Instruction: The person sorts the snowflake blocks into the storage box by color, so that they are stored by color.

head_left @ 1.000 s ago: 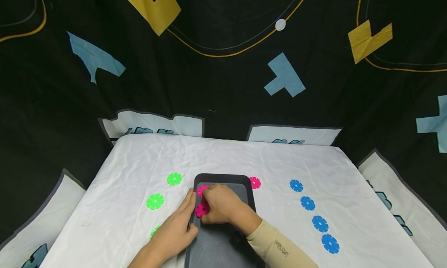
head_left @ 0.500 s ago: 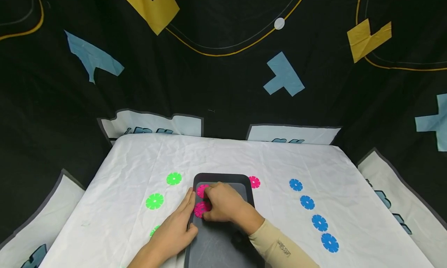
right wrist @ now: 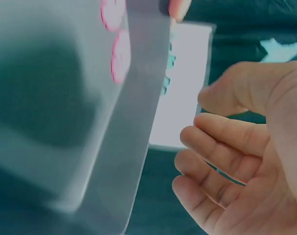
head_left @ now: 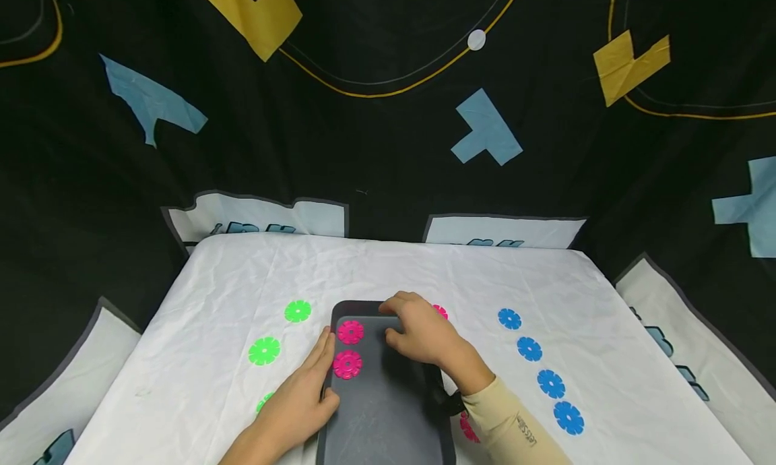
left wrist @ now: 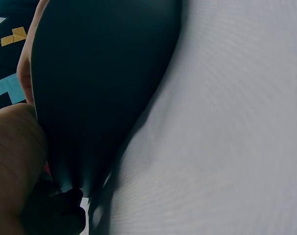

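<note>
Two pink notched discs, an upper one [head_left: 350,332] and a lower one [head_left: 347,364], lie flat along the left side inside a dark grey baking tray [head_left: 388,418]. My left hand [head_left: 294,401] rests its straight fingers against the tray's left rim. Above the tray's far right part is my right hand [head_left: 421,330], loosely bent and holding nothing. In the right wrist view the right hand [right wrist: 236,161] is bare-palmed, apart from the tray wall [right wrist: 134,107]. The left wrist view shows mostly the tray's dark outer side [left wrist: 99,73].
Right of the tray lie a partly hidden pink disc [head_left: 440,311] and another [head_left: 468,428] beside the sleeve [head_left: 515,421]. Several blue discs [head_left: 551,383] form a slanting row farther right. Green discs [head_left: 264,350] lie left on the white cloth [head_left: 200,370].
My right hand has left the pink discs and moved right, toward the tray's far right corner. Both discs in the tray are now uncovered. The left hand keeps its place at the rim.
</note>
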Motion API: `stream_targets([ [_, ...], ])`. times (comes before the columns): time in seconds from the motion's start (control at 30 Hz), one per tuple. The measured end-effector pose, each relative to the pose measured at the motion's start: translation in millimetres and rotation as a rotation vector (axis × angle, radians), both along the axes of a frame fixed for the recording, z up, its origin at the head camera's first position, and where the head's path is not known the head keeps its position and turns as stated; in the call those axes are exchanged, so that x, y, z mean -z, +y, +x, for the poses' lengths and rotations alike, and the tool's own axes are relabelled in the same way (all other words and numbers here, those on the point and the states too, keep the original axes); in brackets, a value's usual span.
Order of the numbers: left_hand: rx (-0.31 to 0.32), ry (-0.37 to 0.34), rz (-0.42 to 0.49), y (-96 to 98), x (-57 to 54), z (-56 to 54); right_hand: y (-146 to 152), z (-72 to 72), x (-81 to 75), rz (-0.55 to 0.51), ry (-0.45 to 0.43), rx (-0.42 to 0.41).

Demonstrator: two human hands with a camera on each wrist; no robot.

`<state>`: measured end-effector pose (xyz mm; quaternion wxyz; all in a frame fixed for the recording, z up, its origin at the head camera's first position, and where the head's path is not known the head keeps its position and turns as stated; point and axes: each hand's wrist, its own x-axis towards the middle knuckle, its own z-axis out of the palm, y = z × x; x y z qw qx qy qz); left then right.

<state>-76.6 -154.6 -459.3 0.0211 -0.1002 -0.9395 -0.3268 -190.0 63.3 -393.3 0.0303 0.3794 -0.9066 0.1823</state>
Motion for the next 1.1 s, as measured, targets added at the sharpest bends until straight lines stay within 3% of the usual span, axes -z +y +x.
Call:
stream_targets([
  [0.2,0.006,0.007,0.004,-1.4,1.7,0.8,20.8,-15.3,1.2,-0.1,-0.035,0.112],
  [0.43,0.011,0.01,0.013,-1.8,2.8,1.8,45.7,-31.0,18.1,-0.162,-0.111,0.239],
  [0.8,0.015,0.008,0.014,-0.9,3.4,1.9,66.9,-48.2,47.1,-0.073,-0.129,0.325],
  [1.1,0.01,0.009,0.019,-1.1,1.7,1.0,69.0,-54.5,58.7,0.013,-0.164,0.409],
])
